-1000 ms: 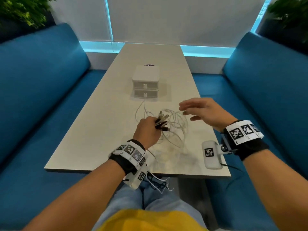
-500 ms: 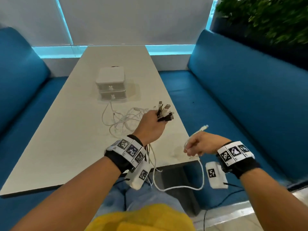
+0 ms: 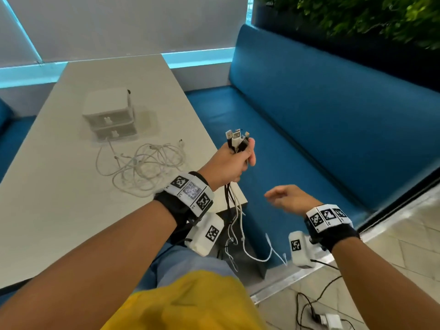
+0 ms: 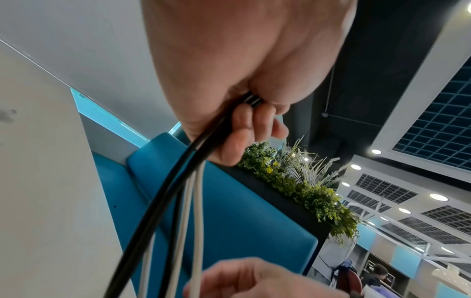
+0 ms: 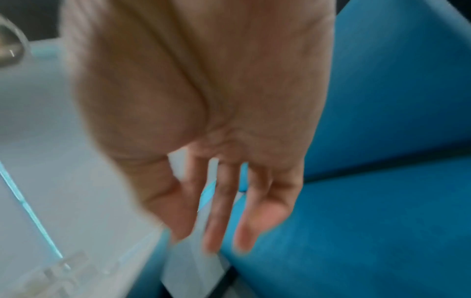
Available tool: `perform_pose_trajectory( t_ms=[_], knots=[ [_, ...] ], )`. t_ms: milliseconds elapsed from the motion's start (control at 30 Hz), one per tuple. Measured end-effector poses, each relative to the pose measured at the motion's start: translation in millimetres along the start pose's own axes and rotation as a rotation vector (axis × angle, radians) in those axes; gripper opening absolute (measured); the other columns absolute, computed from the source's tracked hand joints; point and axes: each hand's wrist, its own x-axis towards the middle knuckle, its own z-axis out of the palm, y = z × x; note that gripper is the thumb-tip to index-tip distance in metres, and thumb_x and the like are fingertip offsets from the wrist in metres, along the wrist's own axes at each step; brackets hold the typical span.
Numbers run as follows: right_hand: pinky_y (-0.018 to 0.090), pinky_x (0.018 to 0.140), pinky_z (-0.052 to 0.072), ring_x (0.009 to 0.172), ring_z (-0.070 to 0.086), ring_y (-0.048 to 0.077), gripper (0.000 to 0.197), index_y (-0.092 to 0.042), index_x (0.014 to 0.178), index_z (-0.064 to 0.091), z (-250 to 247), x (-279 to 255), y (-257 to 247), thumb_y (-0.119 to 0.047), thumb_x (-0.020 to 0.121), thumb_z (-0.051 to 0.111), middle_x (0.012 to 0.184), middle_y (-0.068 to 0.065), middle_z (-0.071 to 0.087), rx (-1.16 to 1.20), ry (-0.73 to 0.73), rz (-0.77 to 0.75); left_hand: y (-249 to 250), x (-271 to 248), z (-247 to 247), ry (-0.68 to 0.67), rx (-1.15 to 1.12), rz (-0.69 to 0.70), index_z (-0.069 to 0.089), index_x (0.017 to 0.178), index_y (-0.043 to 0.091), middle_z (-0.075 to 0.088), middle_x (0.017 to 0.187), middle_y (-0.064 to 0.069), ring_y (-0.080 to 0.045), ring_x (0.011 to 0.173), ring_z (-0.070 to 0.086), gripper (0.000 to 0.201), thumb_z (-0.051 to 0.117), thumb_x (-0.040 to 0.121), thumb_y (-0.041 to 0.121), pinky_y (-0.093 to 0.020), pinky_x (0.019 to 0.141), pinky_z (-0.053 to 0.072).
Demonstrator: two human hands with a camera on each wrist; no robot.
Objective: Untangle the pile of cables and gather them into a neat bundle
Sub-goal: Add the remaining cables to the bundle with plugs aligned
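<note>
My left hand [image 3: 234,160] is raised past the table's right edge and grips a bunch of black and white cables [image 3: 237,140], plug ends sticking up above the fist. Their free lengths [image 3: 234,222] hang down below the hand beside the table edge. In the left wrist view the fingers [image 4: 244,129] curl round these black and white cables [image 4: 183,191]. My right hand [image 3: 289,198] hovers lower and to the right, over the blue seat, fingers spread and holding nothing; the right wrist view shows its straight fingers [image 5: 229,201], blurred. A tangle of white cables [image 3: 142,167] still lies on the table [image 3: 59,210].
A small white two-drawer box [image 3: 108,113] stands on the table behind the tangle. A blue bench [image 3: 321,129] runs along the right, with green plants [image 3: 369,17] above its back. A white adapter [image 3: 329,321] with black wires lies on the tiled floor at the lower right.
My left hand has lifted the bunch of cable ends up and right, off the table. My right hand let go of the white cable end it pinched; that cable now hangs loose.
</note>
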Motion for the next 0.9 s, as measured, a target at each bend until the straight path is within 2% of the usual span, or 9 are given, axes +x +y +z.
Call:
perform_pose_trajectory(
  t_ms=[133,233,300,367,467,633,733,800,900],
  knots=[
    [0.031,0.085,0.049,0.105,0.061,0.011,0.058,-0.046,0.119,0.055,3.4,-15.8,-32.3,-0.027,0.070,0.080,0.128,-0.007,0.058,0.094,-0.317,-0.164,0.5,2.6,20.0,0.017,-0.052,0.014,0.049,0.065,0.013,0.031,0.039,0.011,-0.007,0.037,0.025,0.049,0.035,0.101,0.044,-0.023,0.044,0.024],
    [0.034,0.101,0.044,0.115,0.058,0.013,0.072,-0.028,0.131,0.052,13.0,-19.2,-54.4,-0.031,0.066,0.084,0.131,-0.004,0.058,0.074,-0.417,-0.206,5.8,-0.4,41.3,0.014,-0.065,0.001,0.046,0.063,0.012,0.034,0.036,0.011,-0.004,0.034,0.029,0.051,0.034,0.102,0.043,-0.020,0.042,0.027],
    [0.029,0.102,0.043,0.115,0.058,0.013,0.052,-0.013,0.122,0.059,16.2,-18.6,-62.2,-0.025,0.076,0.079,0.122,0.001,0.064,-0.005,-0.425,-0.217,12.0,-3.0,52.3,0.010,-0.056,0.013,0.043,0.059,0.013,0.036,0.037,0.010,-0.004,0.035,0.032,0.054,0.033,0.101,0.044,-0.020,0.045,0.030],
    [0.031,0.092,0.047,0.093,0.063,0.015,0.026,-0.015,0.095,0.070,20.8,-14.7,-55.8,-0.036,0.080,0.074,0.098,0.002,0.071,-0.144,-0.392,-0.224,20.2,-1.4,56.4,0.017,-0.088,0.018,0.037,0.056,0.014,0.034,0.041,0.009,-0.008,0.037,0.031,0.055,0.032,0.102,0.044,-0.023,0.047,0.033],
    [0.034,0.073,0.045,0.062,0.056,0.012,0.044,-0.013,0.059,0.062,32.6,-4.3,-18.8,-0.053,0.077,0.068,0.065,0.005,0.064,-0.123,-0.260,-0.143,30.2,0.6,53.7,0.014,-0.179,-0.020,0.029,0.057,0.017,0.027,0.045,0.001,-0.013,0.039,0.028,0.052,0.032,0.103,0.042,-0.025,0.046,0.034],
    [0.034,0.066,0.047,0.055,0.056,0.017,0.046,-0.017,0.053,0.046,72.0,6.8,51.6,-0.045,0.084,0.066,0.057,0.005,0.057,-0.023,-0.008,0.094,40.3,-12.0,59.7,-0.134,-0.104,0.006,0.024,0.059,0.020,0.022,0.045,0.003,-0.012,0.039,0.018,0.051,0.033,0.101,0.046,-0.031,0.049,0.013],
    [0.032,0.063,0.048,0.061,0.056,0.018,0.038,-0.017,0.062,0.051,95.0,14.7,75.2,-0.043,0.081,0.071,0.064,0.002,0.058,-0.112,0.018,0.199,46.0,-9.7,52.4,-0.205,0.057,0.075,0.029,0.060,0.020,0.026,0.049,0.004,-0.014,0.044,0.019,0.049,0.037,0.101,0.046,-0.030,0.049,0.015],
    [0.037,0.076,0.054,0.074,0.058,0.019,0.030,-0.016,0.080,0.059,94.3,14.2,73.1,-0.038,0.074,0.079,0.078,0.000,0.060,-0.190,-0.068,0.171,38.5,-6.5,42.2,-0.213,0.171,0.090,0.041,0.061,0.017,0.031,0.050,0.006,-0.012,0.043,0.023,0.046,0.042,0.100,0.040,-0.025,0.046,0.018],
    [0.045,0.102,0.044,0.122,0.050,0.031,0.096,-0.030,0.139,0.037,71.6,15.3,61.3,-0.043,0.058,0.087,0.139,0.005,0.045,-0.542,-0.304,0.163,21.7,-5.2,30.2,-0.228,0.220,0.030,0.062,0.072,0.015,0.030,0.052,0.008,-0.010,0.044,0.024,0.035,0.047,0.100,0.031,-0.022,0.042,0.021]
  ],
)
